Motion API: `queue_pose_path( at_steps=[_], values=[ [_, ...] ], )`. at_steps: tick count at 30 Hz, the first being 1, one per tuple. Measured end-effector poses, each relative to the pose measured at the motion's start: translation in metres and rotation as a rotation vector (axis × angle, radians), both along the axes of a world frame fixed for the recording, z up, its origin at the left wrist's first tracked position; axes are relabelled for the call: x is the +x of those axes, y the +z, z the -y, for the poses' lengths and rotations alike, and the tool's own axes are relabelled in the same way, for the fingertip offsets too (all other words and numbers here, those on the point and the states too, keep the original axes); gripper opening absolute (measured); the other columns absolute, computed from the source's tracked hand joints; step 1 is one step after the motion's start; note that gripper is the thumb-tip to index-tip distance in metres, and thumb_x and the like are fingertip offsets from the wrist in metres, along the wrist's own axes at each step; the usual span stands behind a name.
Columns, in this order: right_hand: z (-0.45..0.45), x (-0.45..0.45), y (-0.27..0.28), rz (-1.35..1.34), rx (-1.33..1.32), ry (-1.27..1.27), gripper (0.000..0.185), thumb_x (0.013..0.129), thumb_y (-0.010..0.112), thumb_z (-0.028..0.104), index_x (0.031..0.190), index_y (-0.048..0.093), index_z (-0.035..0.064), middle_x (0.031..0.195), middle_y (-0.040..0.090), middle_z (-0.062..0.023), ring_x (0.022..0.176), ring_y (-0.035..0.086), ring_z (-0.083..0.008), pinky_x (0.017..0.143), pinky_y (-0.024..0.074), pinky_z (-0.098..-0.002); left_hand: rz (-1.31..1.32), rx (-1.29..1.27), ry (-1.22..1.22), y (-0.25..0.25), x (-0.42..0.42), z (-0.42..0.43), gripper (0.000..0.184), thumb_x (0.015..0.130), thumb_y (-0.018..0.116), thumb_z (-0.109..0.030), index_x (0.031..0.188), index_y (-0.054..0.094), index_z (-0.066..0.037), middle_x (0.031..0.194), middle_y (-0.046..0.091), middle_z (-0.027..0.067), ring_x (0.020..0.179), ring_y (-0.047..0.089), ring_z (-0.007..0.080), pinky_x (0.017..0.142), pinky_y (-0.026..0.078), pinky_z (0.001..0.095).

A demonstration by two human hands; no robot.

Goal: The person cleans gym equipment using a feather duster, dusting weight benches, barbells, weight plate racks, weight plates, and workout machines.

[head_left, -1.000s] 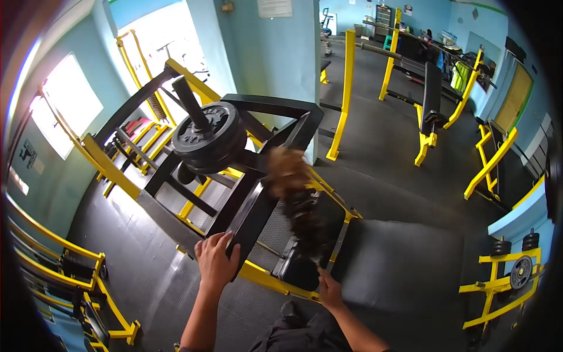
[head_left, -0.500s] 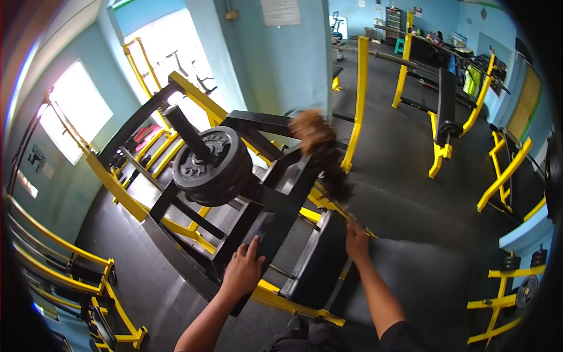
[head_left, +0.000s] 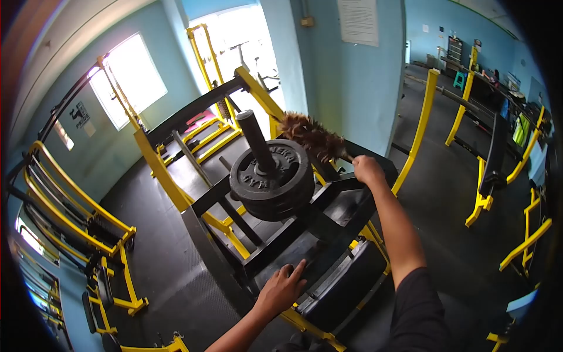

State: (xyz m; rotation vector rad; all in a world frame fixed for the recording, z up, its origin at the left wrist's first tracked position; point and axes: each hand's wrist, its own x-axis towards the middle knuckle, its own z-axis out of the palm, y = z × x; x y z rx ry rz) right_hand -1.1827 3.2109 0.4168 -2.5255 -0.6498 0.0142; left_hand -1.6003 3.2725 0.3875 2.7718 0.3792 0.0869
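Note:
A brown feather duster (head_left: 311,136) is gripped by its handle in my right hand (head_left: 369,170). Its feathers lie over the far side of a black and yellow gym machine, near the yellow upright (head_left: 258,94). My left hand (head_left: 281,288) rests on the machine's black plate (head_left: 299,255), fingers spread and nothing held. Between the hands and the far frame, several black weight plates (head_left: 272,176) are stacked on a black post (head_left: 255,141). A black padded seat (head_left: 343,287) sits low at the near side of the machine.
A blue pillar (head_left: 352,82) with a paper notice (head_left: 359,22) stands just behind the machine. To the right are a bench (head_left: 492,152) and a yellow rack upright (head_left: 423,126). Yellow-framed equipment (head_left: 111,246) lines the left wall. Black matting (head_left: 152,234) covers the floor.
My right hand has swept the feather duster forward and away, to the machine's far side. The view has turned left. My left hand stays on the machine.

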Motion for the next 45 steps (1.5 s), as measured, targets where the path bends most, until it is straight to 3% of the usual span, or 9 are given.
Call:
queue_pose_path(
  at_steps=[8, 12, 17, 23, 26, 28, 33, 35, 45],
  values=[
    [0.011, -0.026, -0.012, 0.033, 0.0, 0.163, 0.027, 0.094, 0.054, 0.029, 0.106, 0.068, 0.0102, 0.102, 0.066, -0.0222, 0.099, 0.062, -0.0428, 0.083, 0.0499, -0.0513, 0.013, -0.057, 0.023, -0.002, 0.0, -0.004, 0.054, 0.096, 0.055, -0.036, 0.146, 0.041, -0.021, 0.127, 0.054, 0.025, 0.107, 0.06, 0.0412, 0.087, 0.052, 0.045],
    [0.115, -0.149, -0.032, 0.054, 0.114, -0.086, 0.026, 0.097, 0.051, 0.024, 0.1, 0.065, 0.0027, 0.091, 0.066, -0.025, 0.09, 0.061, -0.046, 0.073, 0.0487, -0.0527, 0.047, -0.058, 0.019, -0.001, -0.001, -0.004, 0.054, 0.096, 0.056, -0.035, 0.146, 0.042, -0.021, 0.126, 0.055, 0.0243, 0.107, 0.06, 0.0411, 0.088, 0.051, 0.0452],
    [0.204, -0.302, -0.026, -0.096, 0.141, -0.031, 0.021, 0.096, 0.053, 0.017, 0.095, 0.064, -0.0004, 0.078, 0.064, -0.0241, 0.075, 0.063, -0.0438, 0.063, 0.0493, -0.0485, 0.057, -0.058, 0.029, -0.002, -0.003, -0.003, 0.053, 0.096, 0.055, -0.035, 0.145, 0.042, -0.02, 0.127, 0.055, 0.0239, 0.109, 0.059, 0.0418, 0.089, 0.051, 0.0459],
    [0.241, -0.378, -0.05, -0.039, 0.15, -0.038, 0.018, 0.092, 0.058, 0.015, 0.1, 0.065, 0.0009, 0.072, 0.065, -0.0202, 0.066, 0.064, -0.0422, 0.057, 0.0495, -0.0477, 0.158, -0.052, 0.006, -0.013, -0.008, -0.004, 0.052, 0.097, 0.054, -0.035, 0.145, 0.043, -0.019, 0.129, 0.055, 0.0232, 0.11, 0.059, 0.0411, 0.09, 0.051, 0.0461],
    [0.25, -0.419, -0.073, -0.093, 0.141, 0.045, 0.02, 0.091, 0.06, 0.017, 0.101, 0.065, 0.0009, 0.072, 0.065, -0.0191, 0.066, 0.064, -0.0407, 0.057, 0.0496, -0.0465, 0.212, -0.026, -0.098, -0.033, -0.005, -0.015, 0.041, 0.093, 0.058, -0.03, 0.132, 0.058, -0.017, 0.123, 0.058, 0.0206, 0.109, 0.059, 0.0382, 0.094, 0.047, 0.043],
    [0.25, -0.444, -0.078, -0.173, 0.172, 0.037, 0.019, 0.091, 0.059, 0.017, 0.101, 0.065, 0.0017, 0.072, 0.065, -0.0187, 0.065, 0.064, -0.04, 0.057, 0.0493, -0.0453, 0.181, 0.121, -0.138, -0.044, -0.015, -0.008, 0.029, 0.086, 0.06, -0.025, 0.109, 0.072, -0.012, 0.11, 0.062, 0.0169, 0.11, 0.057, 0.0349, 0.098, 0.042, 0.0399],
    [0.238, -0.461, -0.069, -0.201, 0.203, 0.092, 0.019, 0.09, 0.06, 0.017, 0.102, 0.066, 0.0031, 0.072, 0.065, -0.0177, 0.065, 0.064, -0.0377, 0.056, 0.0486, -0.0424, 0.366, 0.375, -0.048, -0.061, -0.074, 0.02, 0.025, 0.086, 0.058, -0.024, 0.1, 0.071, -0.009, 0.121, 0.059, 0.0177, 0.12, 0.05, 0.0336, 0.102, 0.038, 0.0426],
    [0.225, -0.461, -0.055, -0.281, 0.149, 0.216, 0.02, 0.091, 0.059, 0.018, 0.101, 0.065, 0.0025, 0.075, 0.065, -0.0186, 0.067, 0.065, -0.0378, 0.058, 0.0496, -0.044, 0.212, 0.494, 0.002, -0.049, -0.114, 0.023, 0.025, 0.086, 0.057, -0.024, 0.102, 0.07, -0.008, 0.127, 0.055, 0.0205, 0.124, 0.047, 0.0346, 0.107, 0.035, 0.0429],
    [0.068, -0.432, -0.017, 0.046, 0.048, 0.371, 0.017, 0.092, 0.057, 0.019, 0.102, 0.067, 0.0095, 0.084, 0.067, -0.0218, 0.079, 0.065, -0.0422, 0.065, 0.0512, -0.0492, 0.651, 0.058, 0.015, -0.045, -0.191, -0.051, 0.043, 0.081, 0.074, -0.037, 0.112, 0.067, -0.008, 0.123, 0.059, 0.0107, 0.116, 0.057, 0.0297, 0.097, 0.048, 0.0396]
  ],
)
